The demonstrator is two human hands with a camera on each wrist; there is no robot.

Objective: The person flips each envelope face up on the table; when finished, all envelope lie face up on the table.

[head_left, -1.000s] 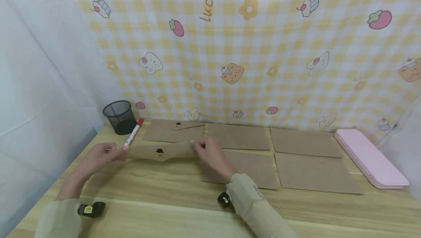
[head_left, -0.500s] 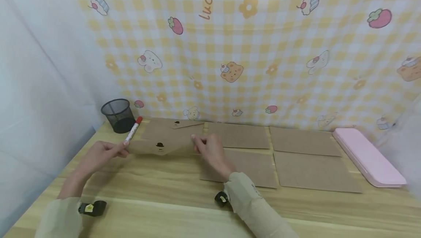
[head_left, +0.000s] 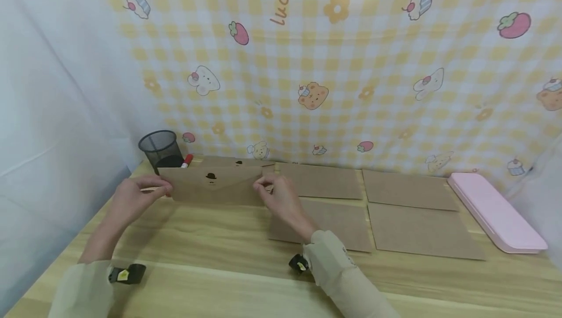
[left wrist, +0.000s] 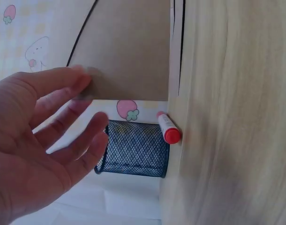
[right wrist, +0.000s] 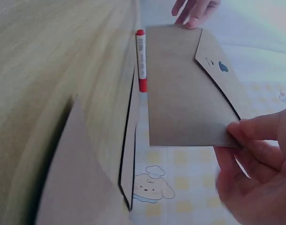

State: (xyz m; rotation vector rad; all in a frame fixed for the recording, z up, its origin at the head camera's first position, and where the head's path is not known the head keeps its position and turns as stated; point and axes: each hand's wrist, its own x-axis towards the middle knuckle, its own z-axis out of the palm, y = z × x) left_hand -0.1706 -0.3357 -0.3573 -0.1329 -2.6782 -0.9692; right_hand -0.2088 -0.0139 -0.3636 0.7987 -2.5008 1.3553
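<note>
A brown kraft envelope (head_left: 210, 192) stands raised off the wooden table (head_left: 206, 269), its flap with a printed black hat and moustache turned towards me. My left hand (head_left: 131, 198) pinches its left edge near the top. At the opposite edge my right hand (head_left: 281, 200) pinches the upper right corner, thumb against the flap side in the right wrist view. Behind the envelope lies a white marker (left wrist: 169, 129) with red ends, mostly hidden in the head view. Another flap-side-up envelope (head_left: 228, 162) lies behind, largely covered.
Several brown envelopes, such as the front right one (head_left: 426, 230), lie flat in two rows on the right. A black mesh pen cup (head_left: 159, 148) stands at the back left. A pink case (head_left: 496, 213) lies far right, and a checked curtain (head_left: 333, 54) hangs behind.
The envelope has tilted up from nearly flat to almost upright, its top edge rising and hiding most of the marker. Both hands keep their pinch on its edges.
</note>
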